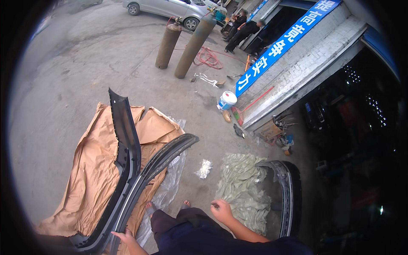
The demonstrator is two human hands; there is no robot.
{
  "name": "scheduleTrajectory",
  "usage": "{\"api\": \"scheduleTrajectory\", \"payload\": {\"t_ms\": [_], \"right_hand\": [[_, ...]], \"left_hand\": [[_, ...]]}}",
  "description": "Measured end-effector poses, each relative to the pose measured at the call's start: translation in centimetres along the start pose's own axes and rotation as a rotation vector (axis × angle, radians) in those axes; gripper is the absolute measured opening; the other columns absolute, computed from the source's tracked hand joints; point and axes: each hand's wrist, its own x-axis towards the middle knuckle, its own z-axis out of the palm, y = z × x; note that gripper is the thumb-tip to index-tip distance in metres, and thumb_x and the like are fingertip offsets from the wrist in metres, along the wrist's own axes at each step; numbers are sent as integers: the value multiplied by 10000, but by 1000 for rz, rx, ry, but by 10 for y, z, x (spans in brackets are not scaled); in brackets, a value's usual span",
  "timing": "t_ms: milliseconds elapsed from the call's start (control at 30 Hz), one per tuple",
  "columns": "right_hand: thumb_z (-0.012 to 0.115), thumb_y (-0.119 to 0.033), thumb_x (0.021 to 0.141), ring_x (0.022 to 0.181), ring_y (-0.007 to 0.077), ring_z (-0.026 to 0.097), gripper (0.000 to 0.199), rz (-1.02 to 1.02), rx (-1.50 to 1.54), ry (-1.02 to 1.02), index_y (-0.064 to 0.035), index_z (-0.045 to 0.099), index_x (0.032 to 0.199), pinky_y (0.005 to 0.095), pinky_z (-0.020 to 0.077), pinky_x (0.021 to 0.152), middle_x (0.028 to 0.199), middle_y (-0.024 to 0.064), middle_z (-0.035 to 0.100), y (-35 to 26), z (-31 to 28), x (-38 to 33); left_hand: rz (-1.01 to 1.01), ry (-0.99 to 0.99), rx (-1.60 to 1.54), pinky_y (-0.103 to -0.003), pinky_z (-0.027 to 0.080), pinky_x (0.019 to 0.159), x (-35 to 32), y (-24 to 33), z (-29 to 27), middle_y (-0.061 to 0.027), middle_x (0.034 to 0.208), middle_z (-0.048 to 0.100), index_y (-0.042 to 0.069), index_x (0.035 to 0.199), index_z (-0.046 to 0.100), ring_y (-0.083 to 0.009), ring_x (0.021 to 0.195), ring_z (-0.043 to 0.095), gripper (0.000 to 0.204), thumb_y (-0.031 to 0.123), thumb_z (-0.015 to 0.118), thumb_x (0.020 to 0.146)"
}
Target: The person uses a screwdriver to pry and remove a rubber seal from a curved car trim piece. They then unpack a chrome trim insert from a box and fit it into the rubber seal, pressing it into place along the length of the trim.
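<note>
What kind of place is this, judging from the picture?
Probably the paved yard in front of a car repair workshop: dark car bumpers lie on brown paper, two tall gas cylinders stand with red hoses, and a silver car is parked behind.

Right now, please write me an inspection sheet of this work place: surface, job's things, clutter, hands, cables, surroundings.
Surface: grey concrete ground, outdoors, partly covered by brown paper.
Job's things: dark car bumper lying on the paper; a second dark bumper part on a pale green sheet.
Clutter: crumpled clear plastic, white bucket, hand tools on the ground.
Hands: left hand touches the bumper's lower edge; right hand holds a small item, fingers curled, too small to identify.
Cables: red hose coiled by two gas cylinders.
Surroundings: shop front with blue sign, silver car, two people beyond.
</note>
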Motion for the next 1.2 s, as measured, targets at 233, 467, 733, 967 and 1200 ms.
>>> {"api": "scheduleTrajectory", "payload": {"t_ms": [233, 467, 733, 967, 1200], "right_hand": [[745, -97, 888, 856, 265, 763, 165, -10, 38, 77, -12, 764, 1028, 362, 609, 771, 985, 156, 742, 7, -1, 7], [752, -142, 863, 841, 302, 748, 181, 112, -83, 64, -42, 786, 1009, 388, 603, 790, 967, 157, 755, 44, -13, 3], [736, -238, 871, 858, 316, 754, 230, 360, -234, -104, -61, 802, 1004, 422, 600, 810, 925, 168, 772, 107, 12, -19], [726, -309, 876, 936, 341, 763, 291, 503, -356, -372, -83, 806, 1040, 427, 601, 848, 981, 153, 795, 162, 35, -48], [731, -319, 909, 957, 307, 774, 305, 693, -338, -493, -73, 799, 1077, 399, 601, 865, 1006, 152, 803, 164, 64, -34]], "left_hand": [[104, -15, 22, -463, 468, 1192, 9, -2, 37, -150, 1592, 540, -28, 1577, 445, -352, 1397, 561, 988, 742, 594, 977], [25, -17, -6, -490, 423, 1235, 28, -27, 48, -160, 1630, 491, -28, 1604, 402, -360, 1455, 501, 986, 732, 565, 997], [73, -96, 49, -528, 488, 1187, 77, -69, 22, -207, 1593, 488, 1, 1609, 358, -382, 1391, 547, 908, 641, 619, 1020], [57, -42, 208, -505, 437, 1230, 135, -97, 7, -221, 1619, 452, -50, 1606, 353, -372, 1426, 511, 959, 704, 523, 1038], [10, 37, 181, -486, 425, 1240, 213, -103, -4, -219, 1599, 482, -67, 1583, 395, -372, 1428, 515, 961, 713, 518, 1036]]}}
